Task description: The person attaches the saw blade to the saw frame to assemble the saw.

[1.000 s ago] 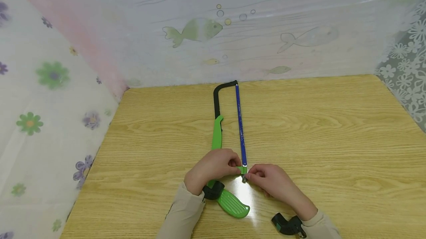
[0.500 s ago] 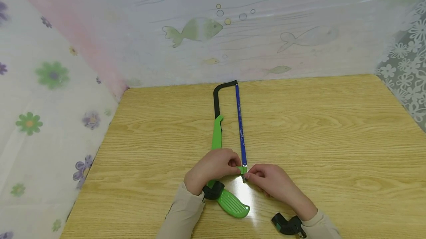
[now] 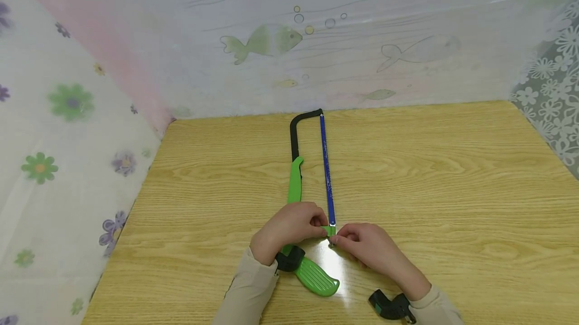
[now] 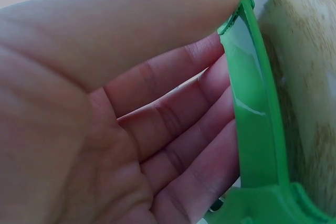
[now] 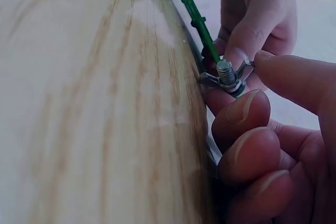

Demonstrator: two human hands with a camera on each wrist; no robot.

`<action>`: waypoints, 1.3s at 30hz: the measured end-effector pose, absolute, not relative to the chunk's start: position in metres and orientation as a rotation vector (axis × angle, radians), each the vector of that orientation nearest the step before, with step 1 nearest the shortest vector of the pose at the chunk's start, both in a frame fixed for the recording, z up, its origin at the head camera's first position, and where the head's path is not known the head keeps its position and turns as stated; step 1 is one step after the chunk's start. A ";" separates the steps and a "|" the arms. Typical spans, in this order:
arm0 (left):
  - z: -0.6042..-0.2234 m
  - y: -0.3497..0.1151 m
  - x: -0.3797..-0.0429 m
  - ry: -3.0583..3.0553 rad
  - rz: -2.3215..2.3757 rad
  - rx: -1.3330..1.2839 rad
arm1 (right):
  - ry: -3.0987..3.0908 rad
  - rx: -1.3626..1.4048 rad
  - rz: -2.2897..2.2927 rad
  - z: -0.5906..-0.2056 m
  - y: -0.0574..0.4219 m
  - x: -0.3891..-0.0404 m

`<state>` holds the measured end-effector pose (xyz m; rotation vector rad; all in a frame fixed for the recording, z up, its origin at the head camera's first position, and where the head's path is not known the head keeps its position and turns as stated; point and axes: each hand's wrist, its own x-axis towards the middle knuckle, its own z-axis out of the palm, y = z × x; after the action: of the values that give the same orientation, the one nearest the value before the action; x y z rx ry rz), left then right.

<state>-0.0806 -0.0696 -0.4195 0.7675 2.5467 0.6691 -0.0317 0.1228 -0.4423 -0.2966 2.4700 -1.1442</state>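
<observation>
A hacksaw (image 3: pixel 295 184) lies on the table, with a black front frame (image 3: pixel 294 139) and a green handle (image 3: pixel 318 278). Its blue blade (image 3: pixel 327 169) runs along the right side. My left hand (image 3: pixel 289 224) lies across the green frame and pinches the green arm (image 4: pixel 257 114) at the blade's near end. From the right, my right hand (image 3: pixel 373 244) reaches the same end, thumb and fingers at a metal wing nut (image 5: pixel 227 77) on a threaded bolt. In the right wrist view the thumb touches one wing. The head view shows little of the nut.
The wood-grain table (image 3: pixel 429 174) extends around the saw. Behind it hangs a fish-patterned sheet (image 3: pixel 344 59), and a flowered sheet (image 3: pixel 81 139) is at the left. Black wrist-worn devices (image 3: pixel 390 305) sit at both wrists.
My right thumb has shifted slightly left, over the wing nut, which shows at a different angle. The left hand and the saw stay in place.
</observation>
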 end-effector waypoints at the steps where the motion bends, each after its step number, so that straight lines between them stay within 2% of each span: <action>1: -0.419 -0.070 -0.081 2.546 0.671 0.767 | 2.470 -0.295 -1.144 -0.442 0.123 -0.032; 39: -0.416 -0.069 -0.081 2.543 0.677 0.764 | 2.426 -0.358 -1.186 -0.445 0.127 -0.034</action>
<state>-0.0807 -0.0689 -0.4157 0.7636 2.5432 0.6766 -0.0335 0.1275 -0.4451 -0.3582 2.4257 -1.1857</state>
